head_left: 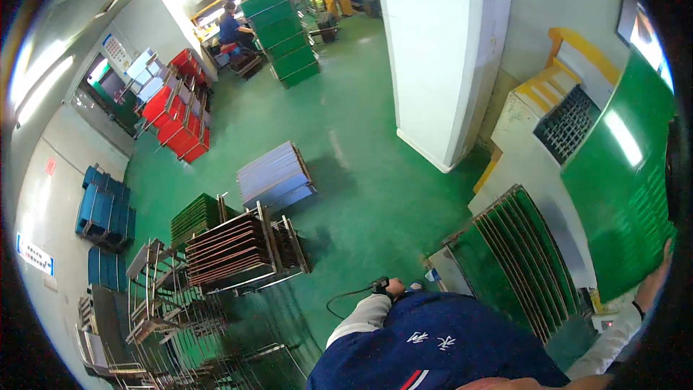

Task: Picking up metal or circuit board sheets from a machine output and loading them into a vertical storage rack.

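Note:
A large, glossy green panel (613,180) stands tilted at the far right, with light reflecting off it and a patch of pale marks low on its face. My right hand (655,278) is at the panel's lower right edge and appears to grip it, with the fingers partly out of sight. By my waist is my left hand (395,288), well apart from the panel. A black device (380,285) with a cable sits at that wrist, and the left fingers cannot be made out. Between my body and the panel, several upright green panels (523,260) stand in a row.
A wide white column (440,65) rises ahead. A white-and-yellow machine (538,112) stands beside the green panel. Metal racks of boards (234,249) and a grey-blue stack (276,175) are to the left. Red bins (180,133) and a green stack (281,36) stand farther off, near seated and standing people.

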### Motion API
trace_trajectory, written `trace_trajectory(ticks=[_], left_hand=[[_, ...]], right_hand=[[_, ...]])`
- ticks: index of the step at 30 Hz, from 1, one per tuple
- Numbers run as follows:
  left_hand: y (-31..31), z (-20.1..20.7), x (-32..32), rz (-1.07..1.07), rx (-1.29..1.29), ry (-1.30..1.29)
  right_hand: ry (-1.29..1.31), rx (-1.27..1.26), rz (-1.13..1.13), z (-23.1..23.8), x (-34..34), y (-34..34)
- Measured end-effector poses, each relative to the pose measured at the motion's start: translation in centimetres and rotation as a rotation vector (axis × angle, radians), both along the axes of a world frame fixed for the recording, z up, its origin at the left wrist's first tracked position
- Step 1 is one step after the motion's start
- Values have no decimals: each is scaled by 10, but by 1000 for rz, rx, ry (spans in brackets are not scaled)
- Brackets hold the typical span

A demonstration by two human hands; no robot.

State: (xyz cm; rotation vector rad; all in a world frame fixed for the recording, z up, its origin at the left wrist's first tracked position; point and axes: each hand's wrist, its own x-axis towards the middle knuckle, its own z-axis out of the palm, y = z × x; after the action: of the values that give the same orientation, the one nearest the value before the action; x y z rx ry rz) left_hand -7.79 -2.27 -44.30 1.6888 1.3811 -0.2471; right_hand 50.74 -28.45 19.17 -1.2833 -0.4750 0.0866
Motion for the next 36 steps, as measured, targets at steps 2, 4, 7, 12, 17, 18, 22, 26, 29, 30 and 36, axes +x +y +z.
trace_trajectory(ticks=[2,4,7,12,17,18,22,26,29,30,36], left_hand=[[3,14,2,85,-49,-95],[5,47,8,-9,-26,-112],[11,45,-1,17,-35,27],[13,18,-18,-184,125,-138],[12,62,4,71,-10,-63],[11,75,5,106,-56,-61],[3,105,15,162,-66,-66],[3,86,11,140,-2,-54],[3,82,14,155,-17,-16],[6,79,17,152,-48,25],[7,27,-9,-33,130,45]], right_hand=[[272,73,211,-37,79,-47],[363,93,211,-69,92,-72],[323,119,95,-96,39,12],[-42,-122,-27,-171,43,57],[572,312,103,-208,67,73],[628,337,103,-204,57,85],[724,383,84,-214,72,100],[750,418,116,-246,91,126],[906,452,53,-237,74,142],[929,397,85,-233,72,139],[1036,65,351,-246,65,147]])
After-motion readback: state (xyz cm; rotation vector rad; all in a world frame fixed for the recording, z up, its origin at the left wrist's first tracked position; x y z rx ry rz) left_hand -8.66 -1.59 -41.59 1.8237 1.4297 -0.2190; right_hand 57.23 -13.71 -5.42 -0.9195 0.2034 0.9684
